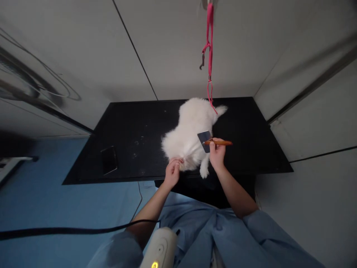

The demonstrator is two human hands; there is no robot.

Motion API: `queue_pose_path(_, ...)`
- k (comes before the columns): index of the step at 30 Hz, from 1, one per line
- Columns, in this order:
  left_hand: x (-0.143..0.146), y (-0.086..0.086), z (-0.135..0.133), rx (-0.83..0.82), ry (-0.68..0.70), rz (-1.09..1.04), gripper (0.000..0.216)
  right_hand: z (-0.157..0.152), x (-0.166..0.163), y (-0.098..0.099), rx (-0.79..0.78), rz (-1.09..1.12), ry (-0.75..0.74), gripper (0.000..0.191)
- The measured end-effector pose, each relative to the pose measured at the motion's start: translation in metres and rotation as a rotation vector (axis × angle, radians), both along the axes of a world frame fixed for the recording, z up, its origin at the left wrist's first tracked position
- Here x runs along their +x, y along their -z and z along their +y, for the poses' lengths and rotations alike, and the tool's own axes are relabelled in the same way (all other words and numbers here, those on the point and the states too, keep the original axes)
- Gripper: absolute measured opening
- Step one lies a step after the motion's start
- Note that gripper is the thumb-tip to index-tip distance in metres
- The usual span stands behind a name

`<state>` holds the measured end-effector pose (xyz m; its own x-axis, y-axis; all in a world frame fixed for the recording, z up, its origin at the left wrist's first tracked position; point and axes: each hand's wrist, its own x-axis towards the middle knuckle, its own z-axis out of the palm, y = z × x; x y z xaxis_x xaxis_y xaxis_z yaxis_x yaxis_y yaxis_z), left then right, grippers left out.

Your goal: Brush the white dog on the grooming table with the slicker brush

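Note:
A fluffy white dog lies on a black grooming table, its tail end toward the upper right. At the dog's near end, my left hand is closed with its fingers pinched at the fur; what exactly they grip is partly hidden. My right hand holds a slicker brush by its wooden handle. The brush's flat head rests at or just over the dog's side, its back turned up. One paw hangs toward the near table edge beside my right hand.
A pink grooming loop with a metal hook hangs from above, reaching the dog's rear. A dark phone lies at the table's left. Loose tufts of fur dot the tabletop. A white device with a black cable is close below the camera.

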<state>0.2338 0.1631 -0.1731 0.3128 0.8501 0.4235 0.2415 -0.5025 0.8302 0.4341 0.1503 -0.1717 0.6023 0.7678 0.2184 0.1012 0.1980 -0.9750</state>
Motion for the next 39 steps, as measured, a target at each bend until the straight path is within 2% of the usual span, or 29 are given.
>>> queue_pose_path(3, -0.002, 0.003, 0.002, -0.049, -0.018, -0.05, 0.046, 0.001, 0.0, 0.003, -0.022, 0.024, -0.188, 0.025)
queue_pose_path(4, -0.003, 0.004, 0.002, -0.065, -0.03, -0.061, 0.047, 0.001, 0.001, 0.003, -0.033, 0.041, -0.203, 0.025)
queue_pose_path(5, -0.003, 0.005, 0.003, -0.084, -0.043, -0.069, 0.047, 0.002, 0.002, 0.002, -0.024, 0.053, -0.149, 0.025)
queue_pose_path(7, -0.004, 0.007, 0.004, -0.124, -0.069, -0.087, 0.049, 0.003, 0.004, 0.002, 0.045, 0.047, 0.054, 0.023)
queue_pose_path(8, -0.005, 0.007, 0.004, -0.146, -0.074, -0.099, 0.05, 0.002, 0.004, 0.002, 0.075, 0.032, 0.099, 0.023)
queue_pose_path(9, -0.005, 0.007, 0.005, -0.17, -0.073, -0.114, 0.051, 0.002, 0.003, 0.003, 0.082, 0.019, 0.071, 0.023)
queue_pose_path(12, -0.006, 0.007, 0.008, -0.243, -0.078, -0.152, 0.053, 0.001, 0.0, 0.008, -0.007, 0.048, -0.163, 0.024)
queue_pose_path(13, -0.006, 0.007, 0.009, -0.267, -0.089, -0.161, 0.053, 0.002, 0.0, 0.009, -0.018, 0.068, -0.142, 0.025)
queue_pose_path(16, -0.007, 0.006, 0.011, -0.322, -0.121, -0.189, 0.056, 0.005, 0.001, 0.011, 0.062, 0.064, 0.117, 0.026)
queue_pose_path(17, -0.008, 0.005, 0.011, -0.335, -0.121, -0.198, 0.056, 0.005, 0.0, 0.011, 0.077, 0.046, 0.114, 0.025)
queue_pose_path(20, -0.009, 0.002, 0.013, -0.352, -0.11, -0.223, 0.056, 0.005, -0.002, 0.008, 0.007, 0.055, -0.119, 0.024)
queue_pose_path(21, -0.01, 0.001, 0.014, -0.35, -0.109, -0.231, 0.056, 0.006, -0.003, 0.006, -0.005, 0.074, -0.126, 0.024)
queue_pose_path(24, -0.011, -0.002, 0.016, -0.347, -0.105, -0.237, 0.056, 0.008, -0.003, 0.0, 0.091, 0.066, 0.107, 0.022)
queue_pose_path(25, -0.011, -0.002, 0.017, -0.354, -0.1, -0.231, 0.056, 0.008, -0.003, -0.002, 0.12, 0.04, 0.115, 0.021)
queue_pose_path(28, -0.012, 0.001, 0.018, -0.382, -0.092, -0.221, 0.055, 0.009, -0.003, -0.006, 0.06, 0.04, -0.144, 0.02)
queue_pose_path(29, -0.012, 0.003, 0.019, -0.383, -0.095, -0.221, 0.054, 0.01, -0.001, -0.008, 0.032, 0.07, -0.174, 0.021)
queue_pose_path(30, -0.013, 0.005, 0.019, -0.378, -0.1, -0.222, 0.054, 0.011, 0.0, -0.009, 0.027, 0.098, -0.126, 0.022)
queue_pose_path(32, -0.013, 0.007, 0.019, -0.367, -0.102, -0.216, 0.053, 0.012, 0.003, -0.012, 0.08, 0.11, 0.075, 0.024)
queue_pose_path(33, -0.013, 0.008, 0.019, -0.368, -0.096, -0.211, 0.052, 0.012, 0.003, -0.013, 0.109, 0.095, 0.115, 0.024)
queue_pose_path(34, -0.013, 0.008, 0.019, -0.373, -0.086, -0.205, 0.053, 0.011, 0.002, -0.013, 0.118, 0.079, 0.081, 0.024)
queue_pose_path(37, -0.013, 0.006, 0.018, -0.382, -0.081, -0.199, 0.053, 0.009, -0.003, -0.013, 0.021, 0.109, -0.182, 0.024)
queue_pose_path(38, -0.013, 0.006, 0.018, -0.38, -0.084, -0.199, 0.053, 0.009, -0.003, -0.013, 0.008, 0.127, -0.166, 0.024)
queue_pose_path(39, -0.013, 0.005, 0.018, -0.378, -0.089, -0.199, 0.053, 0.009, -0.003, -0.013, 0.022, 0.133, -0.084, 0.025)
